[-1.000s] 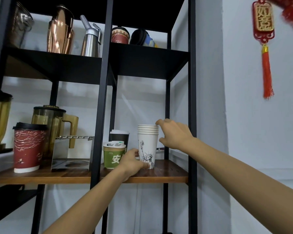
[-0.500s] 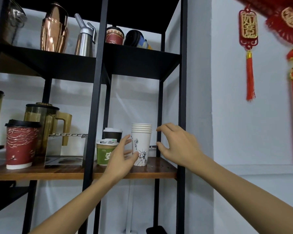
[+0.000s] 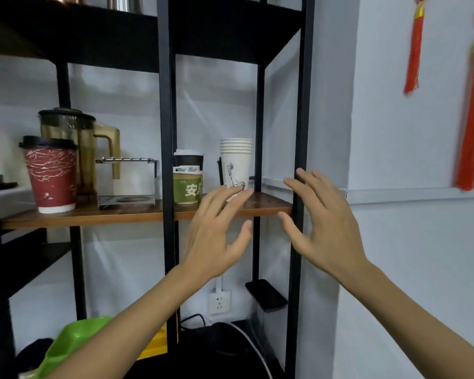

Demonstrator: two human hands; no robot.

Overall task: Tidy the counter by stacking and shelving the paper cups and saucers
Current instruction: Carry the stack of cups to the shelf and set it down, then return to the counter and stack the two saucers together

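Standing upright near the right end of the wooden shelf (image 3: 137,213), toward its back edge, the stack of paper cups (image 3: 236,162) looks shelved: several white cups nested, rims banded tight at the top, a dark line drawing on the outermost wall. Stack sits straight, no lean that I can see. Its base is hidden behind fingertips.

Left hand (image 3: 216,236) is spread, fingers apart, holding nothing; its fingertips overlap the foot of the stack in this view, but whether they touch it I cannot tell. Right hand (image 3: 320,228) is likewise splayed and empty, in front of the black frame post (image 3: 298,132) at the shelf's right front corner, clear of the cups.

Neighbours on the same shelf: green-sleeved cup (image 3: 188,187) just left of the stack, a black lidded cup (image 3: 188,160) behind that. Further left, beyond the middle post, a red patterned cup with a black lid (image 3: 51,173), a smoky pitcher (image 3: 77,143) and a metal stand (image 3: 126,181).

Judgement on progress: the cup part appears done, stacked and placed. No saucers show anywhere on the rack, and the counter is out of view, so what remains there cannot be read; saucers likely still to come.

Handling note: paper, light, tall for its footprint — a brush from a finger could tip it.
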